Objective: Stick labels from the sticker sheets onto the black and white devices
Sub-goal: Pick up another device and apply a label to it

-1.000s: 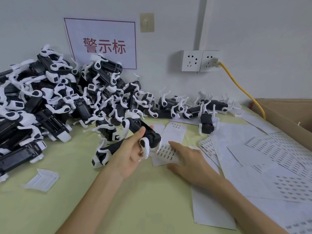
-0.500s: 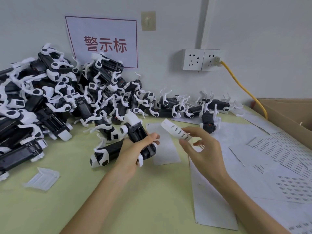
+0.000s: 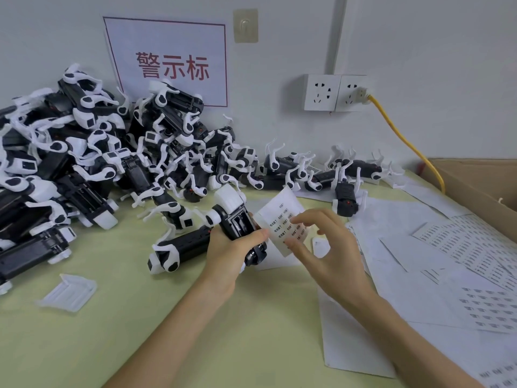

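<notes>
Crowding the tabletop (image 3: 140, 331) left of the fingers (image 3: 313, 217) lies a heap of devices (image 3: 84, 163); loose sheets (image 3: 447, 261) spread right. The left hand (image 3: 229, 253) clasps one device (image 3: 237, 222); the right hand (image 3: 335, 253) pinches a label sheet (image 3: 279, 214) just beside it.

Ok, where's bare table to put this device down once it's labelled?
Bare green table lies near the front, between the clear plastic tray and your left forearm, with a narrower strip between both forearms. The device pile crowds the back and left; sticker sheets cover the right up to the cardboard box.
</notes>
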